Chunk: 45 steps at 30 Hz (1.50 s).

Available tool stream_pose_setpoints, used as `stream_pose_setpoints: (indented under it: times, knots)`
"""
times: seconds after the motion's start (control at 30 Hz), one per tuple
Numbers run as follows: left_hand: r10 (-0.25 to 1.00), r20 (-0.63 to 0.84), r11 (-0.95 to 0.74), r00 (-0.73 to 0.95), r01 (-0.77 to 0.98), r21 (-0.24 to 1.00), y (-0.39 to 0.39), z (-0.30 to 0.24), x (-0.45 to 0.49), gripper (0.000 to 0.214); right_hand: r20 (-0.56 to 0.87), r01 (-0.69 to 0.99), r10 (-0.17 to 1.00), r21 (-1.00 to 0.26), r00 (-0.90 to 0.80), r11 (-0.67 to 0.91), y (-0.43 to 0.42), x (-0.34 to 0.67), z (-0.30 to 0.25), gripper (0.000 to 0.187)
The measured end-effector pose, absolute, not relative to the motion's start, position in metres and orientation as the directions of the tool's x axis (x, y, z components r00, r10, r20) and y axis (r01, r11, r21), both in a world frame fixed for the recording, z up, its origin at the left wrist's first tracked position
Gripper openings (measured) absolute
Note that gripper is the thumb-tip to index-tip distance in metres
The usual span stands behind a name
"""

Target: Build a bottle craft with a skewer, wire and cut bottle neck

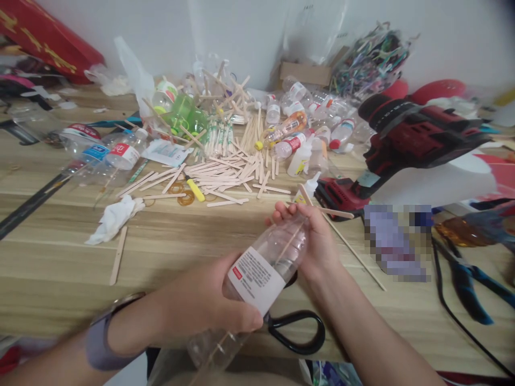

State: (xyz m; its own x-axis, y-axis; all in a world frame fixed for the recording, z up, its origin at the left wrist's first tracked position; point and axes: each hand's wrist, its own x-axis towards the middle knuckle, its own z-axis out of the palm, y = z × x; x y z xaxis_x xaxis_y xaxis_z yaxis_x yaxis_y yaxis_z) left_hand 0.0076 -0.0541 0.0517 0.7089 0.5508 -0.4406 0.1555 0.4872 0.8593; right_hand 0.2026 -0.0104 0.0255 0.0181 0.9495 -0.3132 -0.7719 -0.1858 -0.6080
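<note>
A clear plastic bottle (277, 241) with a white label lies tilted across my two hands, above the table. My left hand (229, 300) is wrapped around its lower body, thumb on the label. At the bottle's top end, my right hand (311, 236) is closed around the narrowed part; the neck is hidden in the fingers. A thin wooden stick (292, 238) runs lengthwise inside the bottle and sticks out of its lower end. Crossed wooden craft sticks (336, 213) show just beyond my right fingers. Beneath the bottle, black-handled scissors (298, 332) lie on the table.
Loose craft sticks (225, 174) are heaped mid-table, with a yellow-handled tool (195, 188) and rubber bands (185, 198). Plastic bottles (298, 120) pile up behind. A red-black cordless drill (402, 145) stands right, near blue-black pliers (469, 284). A crumpled tissue (115, 220) lies left.
</note>
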Motion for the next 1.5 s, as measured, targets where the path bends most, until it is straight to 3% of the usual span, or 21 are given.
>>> stream_pose_setpoints:
  times: [0.13, 0.23, 0.47, 0.67, 0.77, 0.83, 0.9, 1.0, 1.1, 1.23, 1.37, 1.5]
  knots:
    - [0.257, -0.524, 0.793, 0.812, 0.133, 0.595, -0.052, 0.045, 0.004, 0.053, -0.183, -0.834, 0.983, -0.538, -0.022, -0.119, -0.016, 0.203, 0.031, 0.029]
    - [0.234, -0.508, 0.806, 0.829, 0.127, 0.579, -0.050, 0.039, 0.004, 0.055, -0.113, -0.845, 0.993, -0.527, -0.032, -0.087, -0.018, 0.204, 0.033, 0.021]
    - [0.426, -0.491, 0.677, 0.759, 0.092, 0.730, -0.045, 0.054, 0.012, 0.039, -0.264, -0.762, 0.960, -0.639, 0.091, -0.103, -0.014, 0.204, 0.030, 0.019]
    - [0.472, -0.413, 0.595, 0.779, 0.065, 0.801, -0.048, 0.057, 0.014, 0.033, -0.300, -0.726, 0.945, -0.678, 0.127, -0.118, -0.014, 0.207, 0.030, 0.017]
    - [0.472, -0.428, 0.615, 0.771, 0.060, 0.786, -0.050, 0.052, 0.012, 0.040, -0.303, -0.703, 0.945, -0.699, 0.122, -0.133, -0.015, 0.207, 0.032, 0.021]
    - [0.452, -0.421, 0.665, 0.786, 0.018, 0.747, -0.049, 0.050, 0.011, 0.050, -0.252, -0.690, 0.964, -0.713, 0.087, -0.125, -0.015, 0.205, 0.034, 0.030]
    - [0.459, -0.393, 0.701, 0.797, -0.053, 0.711, -0.046, 0.049, 0.009, 0.057, -0.177, -0.670, 0.984, -0.731, 0.000, -0.132, -0.017, 0.201, 0.034, 0.052]
    - [0.544, -0.359, 0.677, 0.758, -0.144, 0.722, -0.042, 0.048, 0.005, 0.059, -0.106, -0.556, 0.976, -0.807, -0.192, -0.198, -0.024, 0.192, 0.029, 0.071]
    - [0.604, -0.311, 0.630, 0.734, -0.200, 0.751, -0.038, 0.045, -0.002, 0.053, -0.038, -0.363, 0.939, -0.916, -0.343, -0.169, -0.032, 0.186, 0.024, 0.063]
    - [0.651, -0.271, 0.598, 0.709, -0.259, 0.759, -0.037, 0.038, -0.014, 0.054, 0.037, -0.180, 0.958, -0.984, -0.286, -0.016, -0.035, 0.185, 0.026, 0.040]
    - [0.718, -0.276, 0.570, 0.639, -0.311, 0.760, -0.039, 0.035, -0.024, 0.056, 0.007, -0.004, 0.975, -1.000, -0.222, 0.006, -0.035, 0.187, 0.030, 0.047]
    - [0.767, -0.283, 0.538, 0.577, -0.337, 0.772, -0.040, 0.035, -0.029, 0.056, -0.026, -0.006, 0.982, -1.000, -0.189, -0.028, -0.035, 0.187, 0.032, 0.050]
